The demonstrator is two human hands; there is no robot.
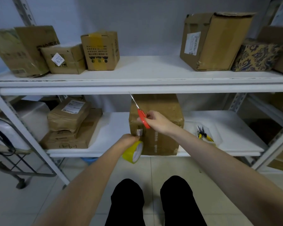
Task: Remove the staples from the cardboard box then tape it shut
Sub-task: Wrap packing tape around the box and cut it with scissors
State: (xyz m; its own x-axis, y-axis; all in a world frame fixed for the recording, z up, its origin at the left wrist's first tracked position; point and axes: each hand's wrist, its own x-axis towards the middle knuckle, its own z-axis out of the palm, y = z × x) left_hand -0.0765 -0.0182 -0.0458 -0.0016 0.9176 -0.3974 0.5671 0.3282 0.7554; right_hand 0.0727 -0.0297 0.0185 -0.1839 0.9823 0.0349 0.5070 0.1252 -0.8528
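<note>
A brown cardboard box [163, 111] stands on the lower white shelf [227, 128], its front face toward me. My left hand [128, 141] grips a yellowish roll of clear tape [134, 152] at the box's lower left front, and a short strip of tape [139, 132] runs from the roll up onto the box face. My right hand [155, 120] holds red-handled scissors [141, 115] against the box's upper front edge. The blades are closed and point up and left toward the shelf above.
Yellow-handled pliers [203, 134] lie in a clear tray on the lower shelf, right of the box. Stacked parcels [70, 124] sit on its left. Several boxes line the upper shelf [145, 75]. A wheeled metal cart [15, 160] stands at left. My dark-clothed legs [155, 201] are below.
</note>
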